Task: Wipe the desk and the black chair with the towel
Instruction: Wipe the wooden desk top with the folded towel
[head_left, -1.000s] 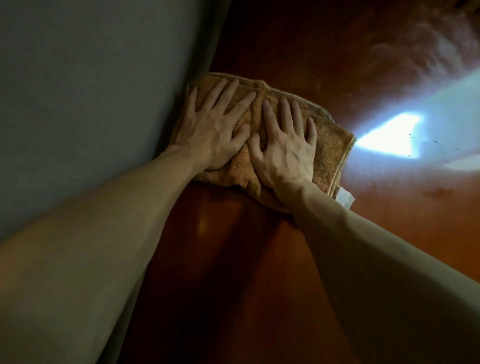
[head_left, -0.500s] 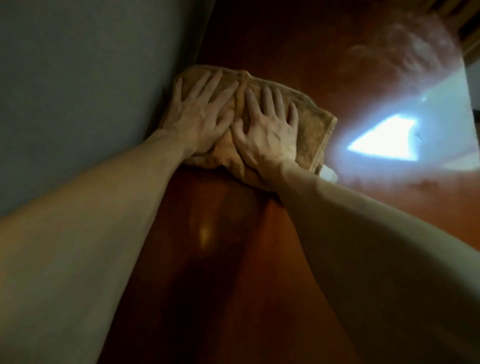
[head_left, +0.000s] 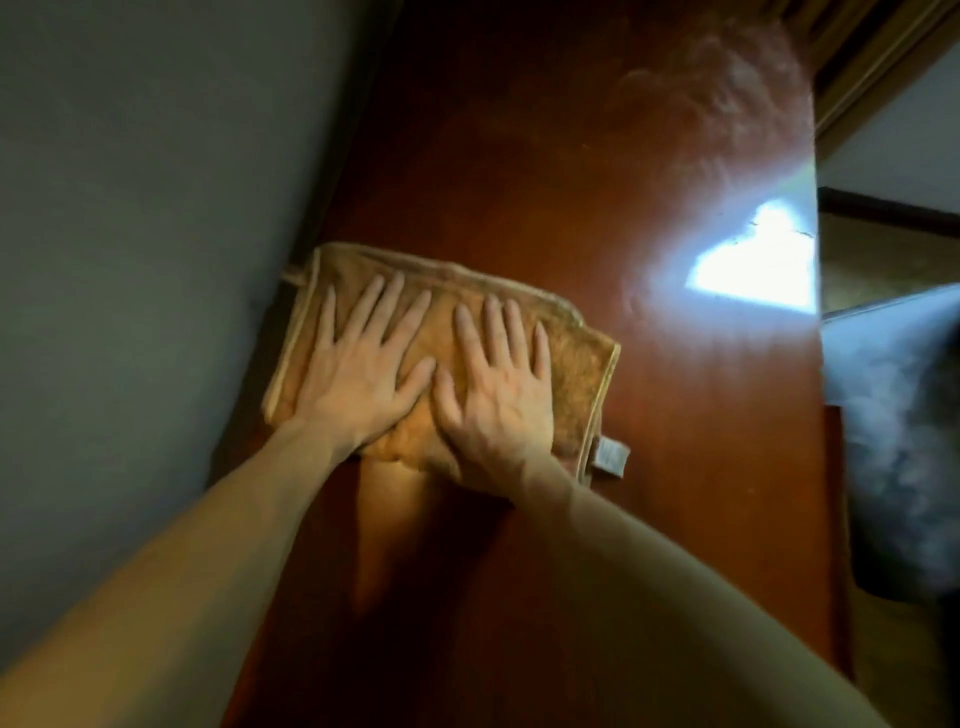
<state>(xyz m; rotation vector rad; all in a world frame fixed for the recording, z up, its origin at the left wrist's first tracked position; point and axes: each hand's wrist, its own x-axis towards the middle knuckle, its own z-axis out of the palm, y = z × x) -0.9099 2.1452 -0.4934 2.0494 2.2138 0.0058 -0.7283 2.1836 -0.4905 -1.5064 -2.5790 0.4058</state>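
Both hands have drawn the folded tan terry towel (head_left: 576, 384) back toward the person along the glossy red-brown wooden counter (head_left: 597, 182), and it lies flatter now. Left hand (head_left: 358, 379) and right hand (head_left: 498, 395) press on it side by side, palms down, fingers straight and spread, thumbs nearly touching. Left of the left hand, the towel's edge runs just beside the grey wall (head_left: 130, 260). Ahead of the fingertips a pale hazy patch (head_left: 717, 104) looks unwiped, so the counter seems only partly done. A dark blurred shape (head_left: 904, 467) right of the right hand may be the black chair; I cannot tell.
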